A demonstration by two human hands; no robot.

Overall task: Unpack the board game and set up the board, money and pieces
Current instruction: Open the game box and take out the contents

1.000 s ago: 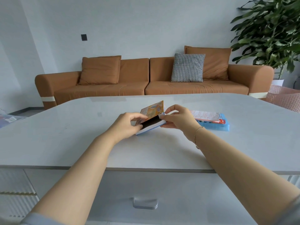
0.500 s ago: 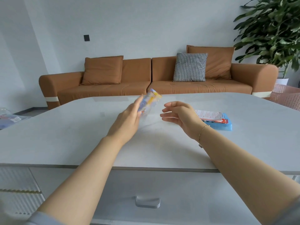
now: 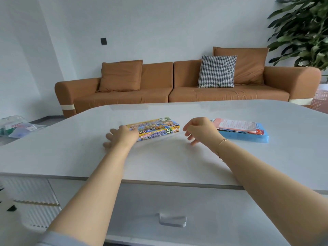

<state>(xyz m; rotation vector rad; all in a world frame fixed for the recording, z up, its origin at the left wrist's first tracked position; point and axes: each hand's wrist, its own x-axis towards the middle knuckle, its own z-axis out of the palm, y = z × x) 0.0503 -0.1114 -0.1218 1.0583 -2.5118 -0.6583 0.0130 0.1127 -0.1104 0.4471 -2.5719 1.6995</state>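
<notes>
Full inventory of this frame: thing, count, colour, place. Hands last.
game box lid: 1, colourful print, flat on the table centre
blue tray: 1, light blue, table right of the lid
papers: a small stack, red and white, on top of the blue tray
table: 1, pale grey, foreground
drawer handle: 1, silver, front panel under the table
sofa: 1, orange-brown, against the far wall
cushions: 2 orange-brown, 1 houndstooth, on the sofa
plant: 1, green, top right
pink basket: 1, right edge
plastic bags: floor, left
wall switch: 1, dark, wall
left hand: fingers spread, at the lid's left end
right hand: loosely curled, holding nothing
</notes>
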